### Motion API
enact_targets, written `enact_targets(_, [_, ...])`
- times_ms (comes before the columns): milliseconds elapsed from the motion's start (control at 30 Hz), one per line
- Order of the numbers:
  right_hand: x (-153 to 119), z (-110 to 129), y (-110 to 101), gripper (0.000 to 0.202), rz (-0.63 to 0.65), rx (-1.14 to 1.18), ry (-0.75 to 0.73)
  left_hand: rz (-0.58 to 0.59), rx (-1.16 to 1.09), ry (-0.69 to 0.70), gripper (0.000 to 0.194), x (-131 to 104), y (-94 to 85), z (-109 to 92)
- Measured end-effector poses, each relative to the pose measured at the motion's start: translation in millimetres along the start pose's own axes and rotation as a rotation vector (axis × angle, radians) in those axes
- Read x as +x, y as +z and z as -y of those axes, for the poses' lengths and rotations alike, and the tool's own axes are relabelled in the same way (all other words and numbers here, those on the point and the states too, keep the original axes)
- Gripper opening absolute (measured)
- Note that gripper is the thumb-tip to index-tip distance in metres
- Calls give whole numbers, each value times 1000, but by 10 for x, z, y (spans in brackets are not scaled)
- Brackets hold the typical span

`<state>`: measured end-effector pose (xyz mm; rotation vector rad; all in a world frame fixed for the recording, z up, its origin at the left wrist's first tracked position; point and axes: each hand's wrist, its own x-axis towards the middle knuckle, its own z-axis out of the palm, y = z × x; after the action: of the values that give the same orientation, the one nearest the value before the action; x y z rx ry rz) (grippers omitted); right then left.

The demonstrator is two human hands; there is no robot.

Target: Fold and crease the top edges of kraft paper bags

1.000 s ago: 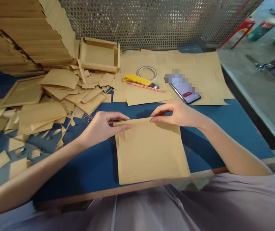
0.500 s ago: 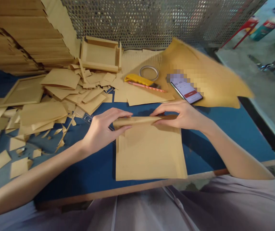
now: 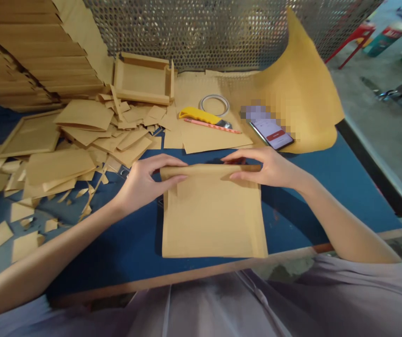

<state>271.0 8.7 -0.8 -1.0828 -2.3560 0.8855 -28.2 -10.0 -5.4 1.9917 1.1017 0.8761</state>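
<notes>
A brown paper sheet lies in front of me on the blue table, its far edge folded up into a narrow raised strip. My left hand pinches the far left corner, thumb on the near side and fingers behind. Near the far right corner, my right hand grips the same folded edge between thumb and fingers. Beyond the sheet are a yellow cutter, a pink pencil, a roll of tape and a phone with a lit screen.
Paper scraps cover the left of the blue table. A shallow paper tray sits before a perforated metal panel. Brown cardboard is stacked at the back left. A large brown sheet curls up at the right.
The large sheet at the back right has curled upward and inward. The held paper and both hands appear slightly further left and up, with the folded edge still in their grip.
</notes>
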Motion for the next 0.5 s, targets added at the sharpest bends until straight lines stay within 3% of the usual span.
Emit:
enact_targets(100, [9,20,-17,43,115,67,119,68,-235,-179,30,7,30,5])
enact_targets(200, [30,59,5,46,139,78,170,64,-346,-239,42,5,68,13])
enact_targets(367, [2,197,213,38,-14,206,281,-86,-414,-266,55,111,0,33])
enact_targets(500, [-106,413,438,38,-107,171,278,-83,-321,-375,58,276,-207,13])
